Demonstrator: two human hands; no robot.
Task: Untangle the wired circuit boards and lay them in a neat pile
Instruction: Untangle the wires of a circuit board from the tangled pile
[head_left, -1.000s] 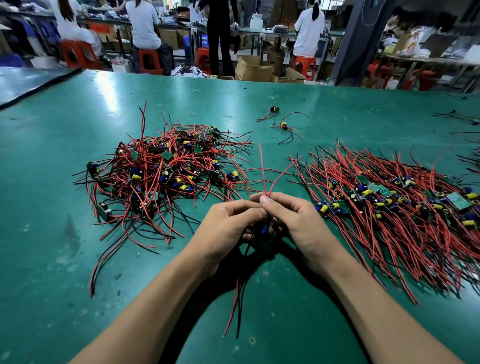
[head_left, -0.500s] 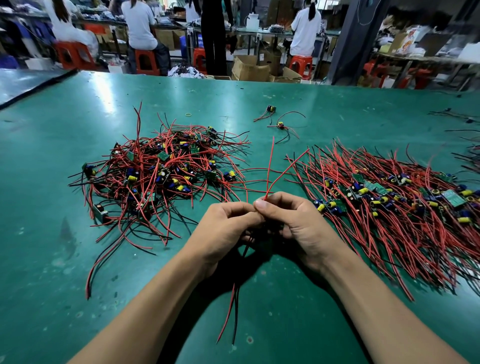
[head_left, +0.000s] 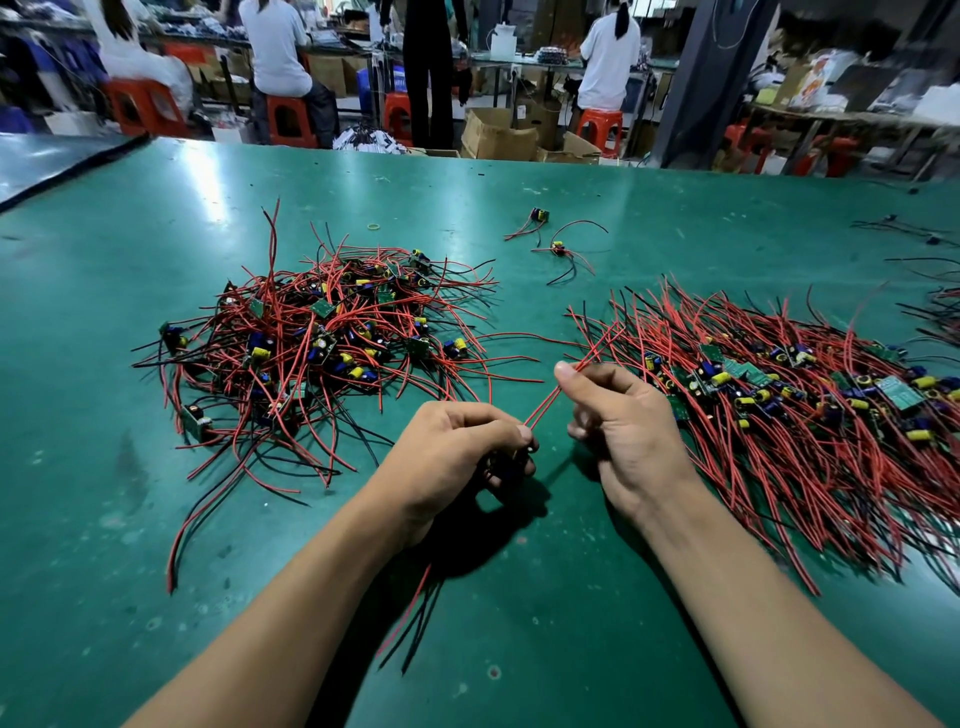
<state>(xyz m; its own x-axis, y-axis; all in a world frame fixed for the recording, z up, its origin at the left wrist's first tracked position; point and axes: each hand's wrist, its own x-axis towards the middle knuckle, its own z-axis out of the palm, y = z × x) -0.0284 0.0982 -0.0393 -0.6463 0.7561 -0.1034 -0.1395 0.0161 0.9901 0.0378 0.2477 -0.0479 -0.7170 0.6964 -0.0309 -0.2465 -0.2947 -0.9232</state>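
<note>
Straightening red leads (head_left: 545, 404) of one board (head_left: 510, 469): left hand (head_left: 457, 447) grips it, seemingly, mostly hidden; right hand (head_left: 628, 421) pinches the leads. Next: lay on neat pile (head_left: 779, 415), right of hands; tangle (head_left: 322, 338) lies left.

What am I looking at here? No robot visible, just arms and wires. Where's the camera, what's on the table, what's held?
There is no machine. A person works with bare hands, and a single wide-angle camera on their head looks forward and down, so the arms enter from the bottom. This is the only view.

On the left of the green table lies a tangled heap of small circuit boards with red and black wires. On the right is a flatter pile with its wires combed roughly one way. Two stray boards sit farther back.

The left hand grips one wired board, mostly hidden in the fingers. The right hand pinches its red wires, which run straight between the hands.
</note>
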